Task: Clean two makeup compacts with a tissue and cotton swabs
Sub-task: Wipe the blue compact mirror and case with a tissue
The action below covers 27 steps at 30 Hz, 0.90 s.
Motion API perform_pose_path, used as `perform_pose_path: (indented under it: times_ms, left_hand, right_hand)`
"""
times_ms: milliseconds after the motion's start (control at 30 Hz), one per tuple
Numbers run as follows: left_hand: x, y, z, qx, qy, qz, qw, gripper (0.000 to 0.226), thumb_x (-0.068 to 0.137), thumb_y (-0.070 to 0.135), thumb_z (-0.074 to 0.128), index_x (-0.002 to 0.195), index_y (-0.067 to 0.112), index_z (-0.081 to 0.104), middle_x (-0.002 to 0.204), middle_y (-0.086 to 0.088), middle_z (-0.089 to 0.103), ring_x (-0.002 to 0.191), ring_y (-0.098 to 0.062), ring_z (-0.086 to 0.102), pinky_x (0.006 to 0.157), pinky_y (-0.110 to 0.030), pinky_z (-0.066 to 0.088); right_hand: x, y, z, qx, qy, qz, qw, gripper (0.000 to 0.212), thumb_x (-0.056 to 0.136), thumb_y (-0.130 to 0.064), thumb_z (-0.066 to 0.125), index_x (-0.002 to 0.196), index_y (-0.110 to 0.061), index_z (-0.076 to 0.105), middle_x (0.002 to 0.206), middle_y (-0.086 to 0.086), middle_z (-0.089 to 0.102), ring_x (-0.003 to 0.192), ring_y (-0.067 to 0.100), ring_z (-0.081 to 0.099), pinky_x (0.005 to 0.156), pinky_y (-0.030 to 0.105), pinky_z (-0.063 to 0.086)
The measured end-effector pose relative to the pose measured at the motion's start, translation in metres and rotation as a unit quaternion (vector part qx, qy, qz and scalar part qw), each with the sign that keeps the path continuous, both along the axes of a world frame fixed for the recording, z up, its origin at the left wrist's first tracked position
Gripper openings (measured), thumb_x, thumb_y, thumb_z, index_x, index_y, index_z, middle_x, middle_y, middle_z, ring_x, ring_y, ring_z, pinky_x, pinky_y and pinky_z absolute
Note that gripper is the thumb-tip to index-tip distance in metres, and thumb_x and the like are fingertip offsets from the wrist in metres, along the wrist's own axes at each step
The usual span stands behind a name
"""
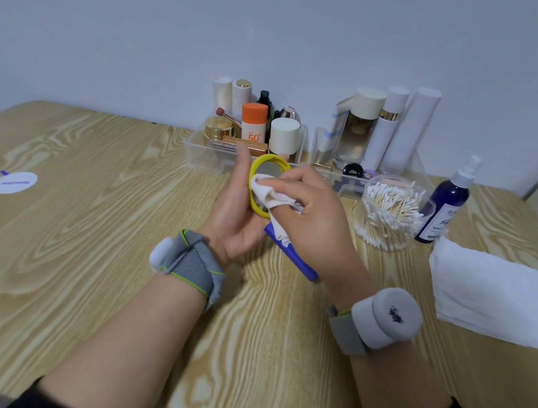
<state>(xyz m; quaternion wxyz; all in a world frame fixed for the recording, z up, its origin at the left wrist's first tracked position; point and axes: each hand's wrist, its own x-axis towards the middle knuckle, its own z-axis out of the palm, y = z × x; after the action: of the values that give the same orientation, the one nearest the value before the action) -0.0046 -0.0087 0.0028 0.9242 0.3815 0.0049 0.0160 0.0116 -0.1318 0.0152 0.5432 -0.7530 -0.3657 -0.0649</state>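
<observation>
My left hand holds a round yellow-rimmed compact upright above the table, thumb along its left edge, mirror facing me. My right hand pinches a crumpled white tissue and presses it against the lower part of the mirror. A blue compact lies on the table just under my right hand, partly hidden by it. A clear round jar of cotton swabs stands to the right of my hands.
A clear organiser tray with several cosmetic bottles stands at the back by the wall. A dark blue spray bottle and an unfolded white tissue are at the right. A white round pad lies at the left.
</observation>
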Motion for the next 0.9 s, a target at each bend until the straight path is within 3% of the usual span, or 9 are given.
perform_pose_path:
  times_ms: [133, 267, 400, 500, 600, 733, 833, 900]
  left_hand:
    - [-0.0002, -0.0001, 0.0017, 0.005, 0.001, -0.005, 1.000, 0.070, 0.093, 0.070, 0.024, 0.117, 0.014, 0.058, 0.096, -0.011, 0.069, 0.091, -0.024, 0.069, 0.075, -0.036, 0.059]
    - [-0.0005, -0.0019, 0.0017, 0.018, 0.008, 0.008, 1.000, 0.074, 0.091, 0.071, 0.030, 0.119, 0.011, 0.064, 0.107, -0.012, 0.062, 0.099, -0.026, 0.064, 0.089, -0.041, 0.054]
    - [-0.0009, -0.0025, 0.0000, 0.042, -0.004, 0.008, 0.999, 0.071, 0.094, 0.068, 0.025, 0.109, 0.010, 0.063, 0.097, -0.015, 0.072, 0.093, -0.025, 0.070, 0.083, -0.036, 0.057]
    - [-0.0009, -0.0026, -0.0013, 0.034, -0.005, -0.003, 0.999, 0.073, 0.094, 0.068, 0.023, 0.112, 0.008, 0.060, 0.099, -0.015, 0.071, 0.095, -0.025, 0.069, 0.088, -0.037, 0.055]
    - [-0.0006, -0.0003, -0.0008, 0.026, -0.004, 0.002, 1.000, 0.084, 0.092, 0.071, 0.025, 0.135, 0.003, 0.051, 0.117, -0.020, 0.062, 0.109, -0.030, 0.061, 0.100, -0.043, 0.047]
    - [-0.0005, 0.0004, 0.0000, 0.018, 0.014, 0.001, 1.000, 0.079, 0.089, 0.075, 0.029, 0.127, 0.010, 0.054, 0.113, -0.019, 0.062, 0.107, -0.031, 0.061, 0.097, -0.042, 0.049]
    - [-0.0007, -0.0016, 0.0024, 0.034, 0.026, 0.007, 0.999, 0.076, 0.077, 0.077, 0.054, 0.120, 0.015, 0.044, 0.122, -0.015, 0.041, 0.118, -0.035, 0.041, 0.098, -0.042, 0.041]
    - [-0.0016, -0.0031, 0.0038, 0.039, 0.029, 0.011, 0.999, 0.079, 0.078, 0.076, 0.051, 0.126, 0.014, 0.042, 0.126, -0.016, 0.037, 0.122, -0.034, 0.039, 0.097, -0.042, 0.045]
  right_hand:
    - [0.0015, 0.0007, -0.0013, -0.036, 0.015, -0.028, 0.999, 0.017, 0.085, -0.008, 0.060, 0.090, -0.016, 0.074, 0.096, -0.008, 0.058, 0.087, 0.011, 0.059, 0.075, 0.031, 0.049]
    - [-0.0004, -0.0008, -0.0003, -0.035, 0.023, -0.063, 0.997, 0.018, 0.085, -0.007, 0.058, 0.092, -0.015, 0.072, 0.096, -0.009, 0.055, 0.081, 0.002, 0.055, 0.068, 0.012, 0.041]
    - [0.0011, -0.0033, 0.0018, -0.011, 0.025, -0.098, 0.995, 0.023, 0.087, -0.005, 0.058, 0.104, -0.013, 0.071, 0.099, -0.008, 0.054, 0.084, 0.002, 0.053, 0.069, 0.004, 0.037]
    - [0.0000, -0.0030, 0.0024, -0.002, 0.022, -0.082, 0.996, 0.028, 0.089, -0.005, 0.057, 0.112, -0.016, 0.070, 0.103, -0.006, 0.055, 0.091, 0.004, 0.055, 0.074, 0.005, 0.040]
    - [-0.0004, -0.0009, 0.0019, -0.005, 0.029, -0.050, 0.998, 0.029, 0.089, -0.008, 0.059, 0.111, -0.020, 0.072, 0.101, -0.009, 0.055, 0.094, 0.005, 0.057, 0.079, 0.016, 0.047]
    - [-0.0006, 0.0008, -0.0002, -0.040, 0.019, -0.038, 0.998, 0.019, 0.086, -0.010, 0.060, 0.096, -0.018, 0.074, 0.098, -0.009, 0.056, 0.091, 0.011, 0.058, 0.078, 0.031, 0.050]
    - [-0.0015, -0.0004, 0.0006, -0.051, 0.025, -0.050, 0.997, 0.019, 0.086, -0.008, 0.057, 0.090, -0.017, 0.073, 0.095, -0.008, 0.055, 0.084, 0.009, 0.057, 0.072, 0.025, 0.046]
    - [-0.0009, -0.0015, 0.0002, -0.053, 0.023, -0.071, 0.996, 0.020, 0.087, -0.009, 0.056, 0.093, -0.016, 0.073, 0.095, -0.009, 0.054, 0.083, 0.007, 0.055, 0.070, 0.021, 0.043]
